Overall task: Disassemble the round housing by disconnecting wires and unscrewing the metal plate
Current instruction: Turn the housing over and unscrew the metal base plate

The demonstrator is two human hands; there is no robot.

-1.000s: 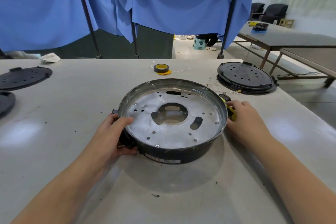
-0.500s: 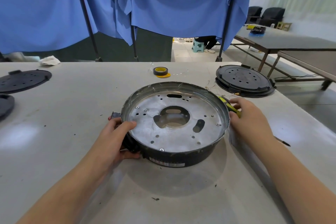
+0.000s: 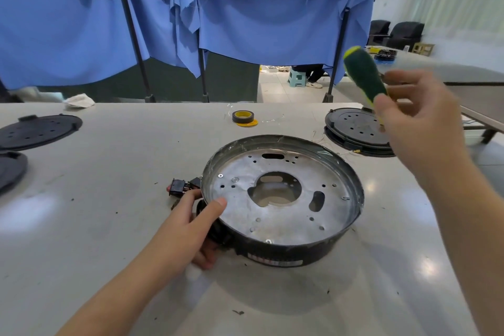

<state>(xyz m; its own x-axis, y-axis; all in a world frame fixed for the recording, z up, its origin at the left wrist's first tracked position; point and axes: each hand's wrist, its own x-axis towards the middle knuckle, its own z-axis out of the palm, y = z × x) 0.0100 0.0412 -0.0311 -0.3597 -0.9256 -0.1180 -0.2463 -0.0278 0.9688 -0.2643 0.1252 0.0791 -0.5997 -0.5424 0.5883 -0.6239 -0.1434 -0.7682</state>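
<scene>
Head view: my left hand [image 3: 188, 229] grips the round housing [image 3: 282, 199] at its nine o'clock rim, thumb hooked inside; it sits mid-surface, open face up. My right hand [image 3: 414, 120], fingers curled, pinches the screwdriver [image 3: 364, 76], handle toward eleven o'clock, tip hidden. I judge unscrewing the metal plate [image 3: 275, 215] comes next: seat the tip.

I can read nothing; the label [image 3: 275, 263] at the round housing's [image 3: 351, 180] six o'clock wall is blurred.

Left hand [image 3: 191, 224] low, fingers curled; right hand [image 3: 414, 117] raised, gripping.
</scene>
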